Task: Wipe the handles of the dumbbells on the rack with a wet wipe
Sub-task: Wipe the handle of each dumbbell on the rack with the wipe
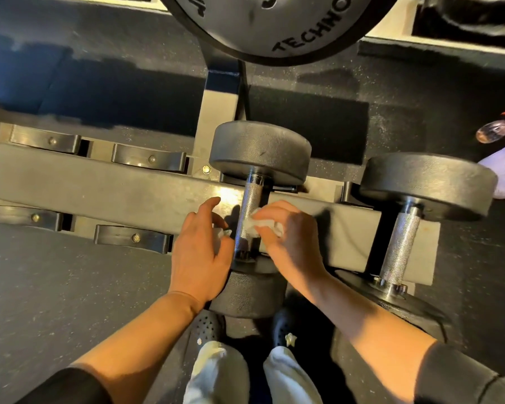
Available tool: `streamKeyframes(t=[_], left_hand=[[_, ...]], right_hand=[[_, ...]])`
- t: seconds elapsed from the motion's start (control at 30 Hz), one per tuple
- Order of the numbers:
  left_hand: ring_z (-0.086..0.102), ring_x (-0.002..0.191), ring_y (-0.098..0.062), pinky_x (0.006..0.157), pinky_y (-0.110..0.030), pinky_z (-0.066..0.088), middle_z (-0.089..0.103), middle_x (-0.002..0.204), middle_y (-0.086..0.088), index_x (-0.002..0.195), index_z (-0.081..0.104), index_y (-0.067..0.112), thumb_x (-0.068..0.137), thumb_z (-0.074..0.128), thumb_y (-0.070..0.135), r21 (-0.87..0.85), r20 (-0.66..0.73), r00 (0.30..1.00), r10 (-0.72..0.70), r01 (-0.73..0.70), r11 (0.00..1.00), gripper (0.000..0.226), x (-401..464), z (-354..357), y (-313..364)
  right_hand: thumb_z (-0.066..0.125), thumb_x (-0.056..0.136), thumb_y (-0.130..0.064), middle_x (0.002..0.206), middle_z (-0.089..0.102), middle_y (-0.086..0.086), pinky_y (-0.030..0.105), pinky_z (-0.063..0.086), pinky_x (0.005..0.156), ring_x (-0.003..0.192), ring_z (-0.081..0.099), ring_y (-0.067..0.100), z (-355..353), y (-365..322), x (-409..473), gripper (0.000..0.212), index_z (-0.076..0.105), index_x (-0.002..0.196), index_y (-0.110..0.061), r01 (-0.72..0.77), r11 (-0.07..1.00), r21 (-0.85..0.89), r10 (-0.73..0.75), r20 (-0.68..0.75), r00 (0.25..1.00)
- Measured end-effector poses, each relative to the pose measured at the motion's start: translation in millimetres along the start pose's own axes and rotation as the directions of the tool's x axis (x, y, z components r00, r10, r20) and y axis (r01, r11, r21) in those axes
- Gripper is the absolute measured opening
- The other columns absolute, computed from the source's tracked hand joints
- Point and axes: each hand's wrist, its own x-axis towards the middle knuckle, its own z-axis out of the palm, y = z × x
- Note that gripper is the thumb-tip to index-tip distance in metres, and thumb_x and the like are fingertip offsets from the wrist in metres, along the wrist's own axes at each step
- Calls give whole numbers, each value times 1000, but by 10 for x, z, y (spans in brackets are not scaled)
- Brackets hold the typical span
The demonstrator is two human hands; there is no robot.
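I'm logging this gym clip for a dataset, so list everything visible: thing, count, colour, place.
dumbbells: two, black heads with knurled silver handles, on the rack; one centre, one to its right
wet wipe: one, white, against the centre dumbbell's handle
rack: one, grey beam with four empty black cradles, left of the dumbbells
weight plate: one, black, lettered, top centre
spray bottle: one, clear with a red and white top, on the floor, right edge
floor: dark speckled rubber
clogs: two, black, bottom centre
trousers: light grey, bottom centre
left hand: fingers curled, a bit of white showing under them, left of the handle
right hand: pinches the wet wipe
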Motion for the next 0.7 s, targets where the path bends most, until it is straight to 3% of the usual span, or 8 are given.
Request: streamKeyframes(t=[0.1, 0.17, 0.27, 0.37, 0.43, 0.57, 0.63, 0.7], left_hand=[[41, 82, 2, 71, -5, 32, 55, 101, 5, 137, 39, 20, 79, 45, 26, -10, -10, 1000, 2, -3, 1000, 58, -5, 14, -7], [44, 82, -1, 72, -12, 31, 54, 101, 6, 136, 39, 21, 79, 45, 28, -35, -15, 1000, 5, -6, 999, 58, -8, 20, 0], [49, 80, -11, 72, -25, 35, 54, 97, 8, 135, 42, 19, 78, 43, 33, -84, -24, 999, 24, -26, 996, 59, -14, 12, -9], [50, 78, -18, 69, -30, 38, 53, 94, 9, 133, 44, 16, 80, 48, 31, -130, -35, 998, 48, -52, 990, 55, -11, 12, 1], [51, 84, -18, 68, -27, 35, 52, 93, 10, 132, 44, 14, 82, 55, 25, -178, -40, 999, 27, -33, 983, 53, -17, 11, -11], [56, 94, -22, 76, -34, 43, 58, 103, 3, 132, 40, 19, 78, 49, 38, -383, -24, 998, -52, 39, 923, 58, 8, -15, -135], [52, 98, -18, 77, -30, 36, 58, 105, 1, 134, 39, 17, 77, 48, 33, -348, -11, 998, -67, 59, 936, 60, 33, -37, -237], [47, 98, -17, 75, -29, 31, 55, 101, 3, 134, 40, 13, 76, 48, 32, -297, 0, 999, -41, 39, 954, 61, 88, -93, -338]], right_hand=[[65, 83, 2, 100, 69, 9, 14, 49, 85, 93, 64, 12, -43, -107, 215, 20, 71, 101, -3, 107, 994, -1, -104, -245, 964], [60, 86, -1, 101, 70, 14, 17, 48, 90, 96, 65, 17, 0, -119, 315, 18, 72, 99, 0, 182, 981, -64, -192, -267, 944], [67, 82, -8, 113, 67, 15, 27, 46, 97, 111, 60, 25, 141, -80, 298, 23, 71, 103, -2, 196, 944, -265, -219, -62, 974], [57, 86, -12, 115, 66, 11, 19, 36, 98, 114, 52, 22, 162, -49, 205, 24, 72, 103, -5, 245, 890, -385, -238, 66, 969], [53, 85, -6, 111, 66, 10, 21, 37, 94, 109, 52, 20, 104, -44, 169, 25, 71, 103, -7, 213, 922, -323, -183, 119, 976], [61, 81, 2, 105, 65, 7, 15, 42, 88, 100, 57, 15, 45, -143, 22, 25, 73, 98, -11, 46, 982, -183, -5, 218, 976], [66, 76, 9, 104, 70, 3, 24, 49, 88, 97, 59, 13, 72, -176, -76, 27, 75, 94, -11, 88, 982, -166, -36, 294, 955], [67, 77, 8, 104, 71, 1, 22, 49, 89, 98, 59, 8, 36, -216, -99, 24, 75, 93, -9, -36, 991, -129, 75, 314, 946]])
